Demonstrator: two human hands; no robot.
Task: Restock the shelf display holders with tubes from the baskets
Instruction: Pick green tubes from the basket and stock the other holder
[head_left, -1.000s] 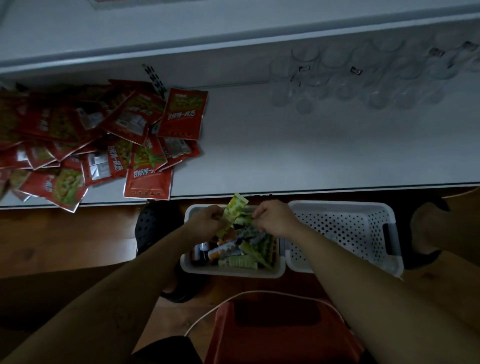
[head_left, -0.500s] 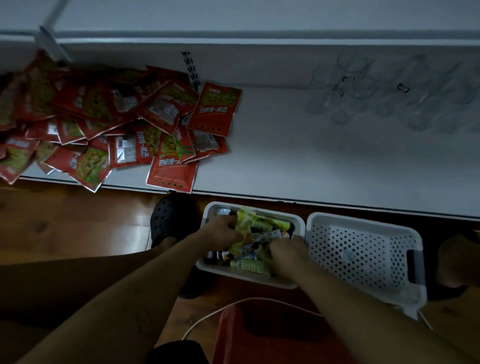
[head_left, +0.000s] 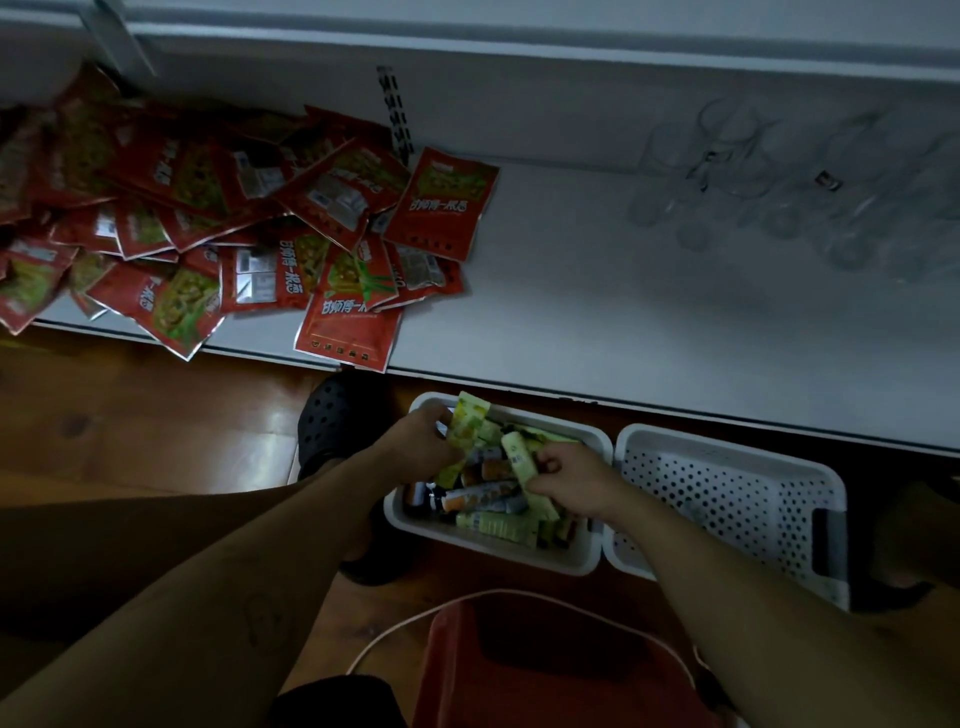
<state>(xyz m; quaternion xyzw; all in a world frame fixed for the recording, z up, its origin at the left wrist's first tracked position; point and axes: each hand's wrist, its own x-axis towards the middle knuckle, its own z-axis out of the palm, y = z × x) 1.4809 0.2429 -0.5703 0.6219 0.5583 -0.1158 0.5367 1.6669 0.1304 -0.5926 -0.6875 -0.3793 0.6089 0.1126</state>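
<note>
My left grip (head_left: 421, 441) holds a green tube (head_left: 470, 427) up over the near basket (head_left: 493, 552), apart from the pile (head_left: 480, 501). My right grip (head_left: 571, 483) pinches a second tube (head_left: 523, 465) to pull it free. The clear holders (head_left: 779, 197) stand far right on the shelf (head_left: 571, 291).

Both forearms (head_left: 218, 597) are bare and sleeveless; one foot wears a black perforated clog (head_left: 332, 415).

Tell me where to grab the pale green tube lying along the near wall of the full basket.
Probably pinch the pale green tube across its narrow width near the middle, coming from above. It lies flat on top of the other tubes, lengthwise beside the basket wall, so its near side looks blocked.
</note>
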